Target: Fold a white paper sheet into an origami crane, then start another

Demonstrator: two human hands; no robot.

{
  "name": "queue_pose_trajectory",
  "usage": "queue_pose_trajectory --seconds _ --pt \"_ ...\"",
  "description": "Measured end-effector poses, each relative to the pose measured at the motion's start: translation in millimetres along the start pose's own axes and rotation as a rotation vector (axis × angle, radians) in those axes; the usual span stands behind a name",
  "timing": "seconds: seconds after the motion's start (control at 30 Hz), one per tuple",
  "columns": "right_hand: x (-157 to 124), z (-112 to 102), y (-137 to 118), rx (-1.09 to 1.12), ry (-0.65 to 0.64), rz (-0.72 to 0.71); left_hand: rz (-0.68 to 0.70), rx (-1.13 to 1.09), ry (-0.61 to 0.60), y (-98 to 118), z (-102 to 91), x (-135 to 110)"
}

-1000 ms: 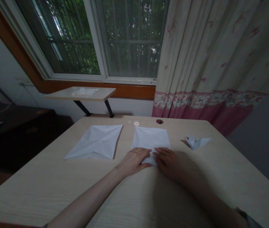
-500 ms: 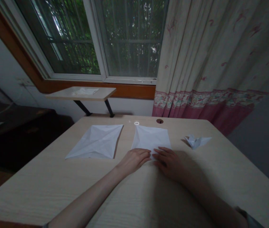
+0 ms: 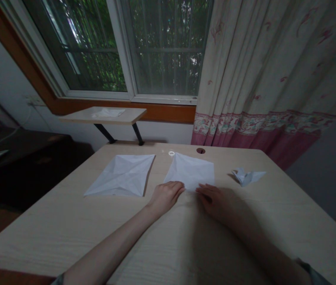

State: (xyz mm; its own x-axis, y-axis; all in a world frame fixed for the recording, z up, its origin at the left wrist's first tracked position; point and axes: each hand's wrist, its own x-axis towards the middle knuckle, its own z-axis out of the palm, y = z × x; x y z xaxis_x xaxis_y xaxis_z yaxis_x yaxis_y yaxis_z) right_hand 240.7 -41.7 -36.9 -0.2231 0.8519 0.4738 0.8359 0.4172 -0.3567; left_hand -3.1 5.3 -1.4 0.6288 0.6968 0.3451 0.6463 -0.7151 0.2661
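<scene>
A folded white paper sheet (image 3: 190,171) lies on the light wooden table (image 3: 67,221), just beyond both hands. My left hand (image 3: 165,195) rests palm down with its fingertips at the sheet's near left corner. My right hand (image 3: 215,200) lies flat beside it, fingers stretched toward the sheet's near edge. Neither hand holds anything. A second white sheet (image 3: 122,175), creased with diagonal folds, lies spread out to the left. A small folded paper figure (image 3: 247,176) sits to the right.
A round cable hole (image 3: 200,151) is at the table's far edge. A small side shelf (image 3: 102,115) on black brackets stands under the window. A patterned curtain (image 3: 263,79) hangs at the right. A dark cabinet (image 3: 14,158) is at the left.
Both hands have slid back toward me along the sheet and now touch only its near edge. The sheet's near flap no longer shows under the fingers.
</scene>
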Motion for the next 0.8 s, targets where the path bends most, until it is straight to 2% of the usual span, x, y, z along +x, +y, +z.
queue_pose_trajectory --seconds 0.23,0.4,0.53,0.7,0.8 --pt "5 -3 0 0.059 0.102 0.154 -0.100 0.012 -0.004 0 -1.5 1" --pt "8 -6 0 0.076 0.089 0.284 -0.111 0.009 0.028 -2 1.0 1" --pt "11 -7 2 0.032 0.109 0.305 -0.112 0.012 0.019 -2 0.3 2" --pt "14 -11 8 -0.028 0.124 0.336 -0.060 0.068 0.110 -3 -1.3 4" --pt "16 -12 9 0.024 0.188 0.341 -0.064 0.074 0.130 -4 -1.3 4"
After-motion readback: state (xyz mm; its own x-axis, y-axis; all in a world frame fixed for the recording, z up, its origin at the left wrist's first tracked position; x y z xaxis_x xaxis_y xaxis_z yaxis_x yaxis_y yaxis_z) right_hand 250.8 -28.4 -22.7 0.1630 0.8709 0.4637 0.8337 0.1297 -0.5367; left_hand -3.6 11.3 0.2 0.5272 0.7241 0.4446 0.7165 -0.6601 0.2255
